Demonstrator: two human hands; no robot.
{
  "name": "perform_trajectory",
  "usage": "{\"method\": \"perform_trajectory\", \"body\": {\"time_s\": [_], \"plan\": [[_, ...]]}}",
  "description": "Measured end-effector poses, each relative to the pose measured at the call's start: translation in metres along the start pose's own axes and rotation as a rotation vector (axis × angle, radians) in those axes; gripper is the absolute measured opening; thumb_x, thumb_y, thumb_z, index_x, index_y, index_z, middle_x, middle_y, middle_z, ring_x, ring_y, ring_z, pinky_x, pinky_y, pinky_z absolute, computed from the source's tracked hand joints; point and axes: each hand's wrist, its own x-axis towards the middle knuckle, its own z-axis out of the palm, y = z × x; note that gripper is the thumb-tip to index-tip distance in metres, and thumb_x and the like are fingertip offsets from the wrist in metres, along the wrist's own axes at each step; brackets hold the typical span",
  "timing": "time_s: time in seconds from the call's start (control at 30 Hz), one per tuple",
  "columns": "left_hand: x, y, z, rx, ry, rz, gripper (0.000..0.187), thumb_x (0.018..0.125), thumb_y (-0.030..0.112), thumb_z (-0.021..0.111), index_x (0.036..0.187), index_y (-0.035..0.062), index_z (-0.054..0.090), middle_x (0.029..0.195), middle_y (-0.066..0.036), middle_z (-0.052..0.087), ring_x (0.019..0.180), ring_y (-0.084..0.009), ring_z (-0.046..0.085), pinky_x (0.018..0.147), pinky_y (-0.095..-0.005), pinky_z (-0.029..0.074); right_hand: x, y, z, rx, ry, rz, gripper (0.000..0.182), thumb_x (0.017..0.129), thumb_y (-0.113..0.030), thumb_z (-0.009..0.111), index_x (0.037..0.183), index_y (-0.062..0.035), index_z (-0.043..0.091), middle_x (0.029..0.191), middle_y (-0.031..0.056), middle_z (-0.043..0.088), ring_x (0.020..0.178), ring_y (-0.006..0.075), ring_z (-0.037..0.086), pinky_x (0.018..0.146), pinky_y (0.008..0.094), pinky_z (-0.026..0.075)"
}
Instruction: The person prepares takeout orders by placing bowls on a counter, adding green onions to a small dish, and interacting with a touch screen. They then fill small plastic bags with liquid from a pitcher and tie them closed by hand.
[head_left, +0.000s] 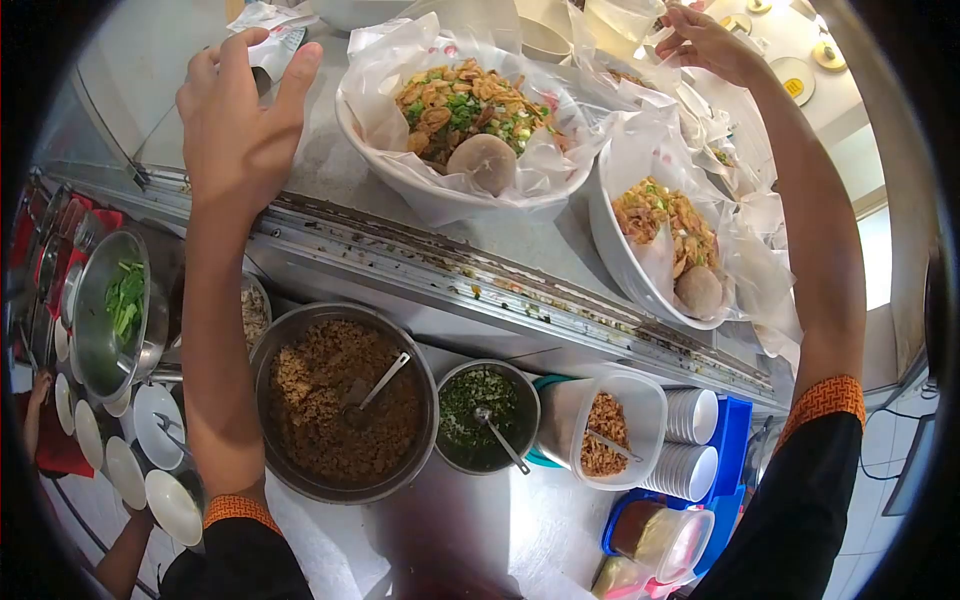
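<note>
Your right hand (705,40), at the upper right of the frame, has its fingers curled onto the thin translucent plastic lining (650,75) that spills over the far bowls; whether it truly pinches the sheet you cannot tell. That film looks light, limp and slippery, likely to tear, so take it by a bunched edge. Your left hand (240,120), upper left, is spread open above a small white crumpled packet (275,45), holding nothing. Between them, top centre, sits the white plastic-lined bowl of noodles with fried shallots and a meatball (465,130): probably heavy and hot, best lifted under the rim. The steel desk (330,170) looks smooth and crowded. Lower down sit a steel pot of brown mince (340,400) and stacked white cups (690,440).
</note>
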Motion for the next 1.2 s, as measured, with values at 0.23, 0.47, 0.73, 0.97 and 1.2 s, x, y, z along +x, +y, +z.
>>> {"method": "perform_trajectory", "body": {"time_s": [0.23,0.47,0.73,0.97,1.2], "plan": [[-0.001,0.007,-0.004,0.018,0.009,-0.040,0.065,0.087,0.057,0.056,0.127,0.0055,0.053,0.128,-0.024,0.047,0.119,-0.0429,0.042,0.101,-0.0488,0.036,-0.004,-0.019,0.005,-0.150,0.002,0.047,0.051,0.101,-0.045,0.035,0.126,-0.0003,0.038,0.115,0.0191,0.052,0.091,0.0260,0.064,0.085,0.0430,0.055],[-0.001,0.006,-0.003,0.014,0.007,-0.048,0.065,0.087,0.057,0.056,0.127,0.0051,0.053,0.129,-0.024,0.047,0.119,-0.0433,0.042,0.102,-0.0488,0.035,-0.010,-0.025,0.005,-0.202,-0.024,0.003,0.042,0.102,-0.043,0.034,0.115,-0.0027,0.040,0.102,0.0187,0.058,0.089,0.0277,0.065,0.083,0.0438,0.056],[-0.001,0.006,-0.003,0.033,0.005,-0.039,0.065,0.087,0.057,0.056,0.127,0.0051,0.053,0.128,-0.024,0.048,0.117,-0.0438,0.043,0.101,-0.0489,0.035,-0.014,-0.047,0.012,-0.307,-0.052,0.035,0.035,0.104,-0.037,0.032,0.111,-0.0034,0.040,0.104,0.0227,0.061,0.095,0.0315,0.065,0.085,0.0433,0.056],[-0.001,0.004,-0.002,0.031,0.011,-0.049,0.065,0.087,0.058,0.055,0.126,0.0056,0.054,0.128,-0.023,0.048,0.117,-0.0435,0.043,0.102,-0.0488,0.035,-0.023,-0.072,0.024,-0.455,-0.050,0.043,0.025,0.103,-0.021,0.033,0.111,0.0004,0.043,0.112,0.0287,0.059,0.101,0.0359,0.064,0.090,0.0442,0.055],[0.000,0.008,-0.004,0.045,0.008,-0.077,0.064,0.087,0.057,0.055,0.124,0.0059,0.055,0.127,-0.022,0.049,0.116,-0.0428,0.043,0.101,-0.0485,0.035,-0.014,-0.071,0.019,-0.441,-0.035,0.055,0.015,0.094,0.001,0.028,0.099,-0.0011,0.043,0.110,0.0308,0.060,0.100,0.0363,0.065,0.089,0.0447,0.056]]}}
